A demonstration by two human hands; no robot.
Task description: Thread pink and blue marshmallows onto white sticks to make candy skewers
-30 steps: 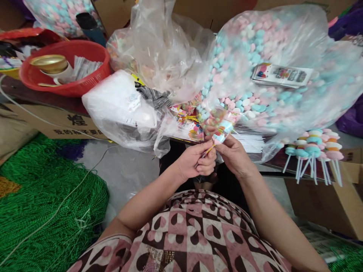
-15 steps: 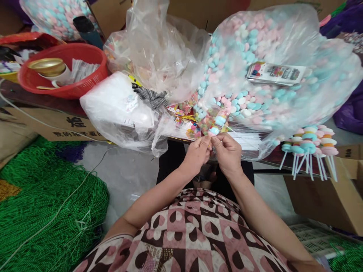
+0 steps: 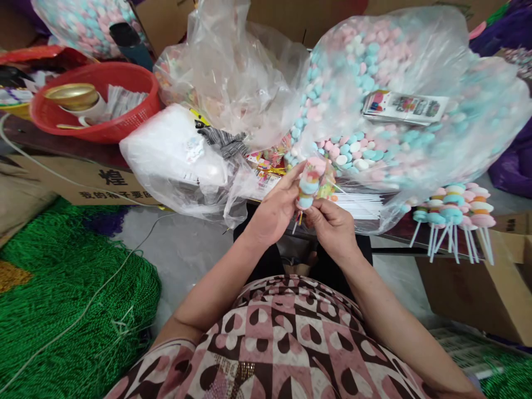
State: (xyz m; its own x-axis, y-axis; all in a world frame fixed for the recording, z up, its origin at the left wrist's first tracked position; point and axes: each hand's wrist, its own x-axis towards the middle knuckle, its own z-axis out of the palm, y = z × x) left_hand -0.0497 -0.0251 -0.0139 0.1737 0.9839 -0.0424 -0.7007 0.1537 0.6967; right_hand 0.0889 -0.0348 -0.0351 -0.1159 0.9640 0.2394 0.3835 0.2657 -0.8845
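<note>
In front of me, above my lap, is a marshmallow skewer (image 3: 308, 184) of pink, blue and yellow pieces inside a clear printed bag. My left hand (image 3: 275, 215) cradles it from the left, its fingers lying along the bag and partly behind it. The thumb and curled fingers of my right hand (image 3: 333, 224) pinch the bag's lower right end. A short stick end shows below, between the hands. Just behind lie small printed packets (image 3: 266, 176) and a row of white sticks (image 3: 359, 206).
A large clear bag of loose marshmallows (image 3: 344, 72) fills the back right, with a stack of printed bags (image 3: 403, 108) on it. Finished marshmallow skewers (image 3: 451, 208) overhang the right edge. At left stand a red basket (image 3: 133, 119) and a white plastic bag (image 3: 166, 160); green cords (image 3: 83, 293) heap below.
The bagged skewer has turned more upright, its pieces now facing me. My left hand has shifted from pinching the bag's lower end to lying along its left side; my right hand stays low.
</note>
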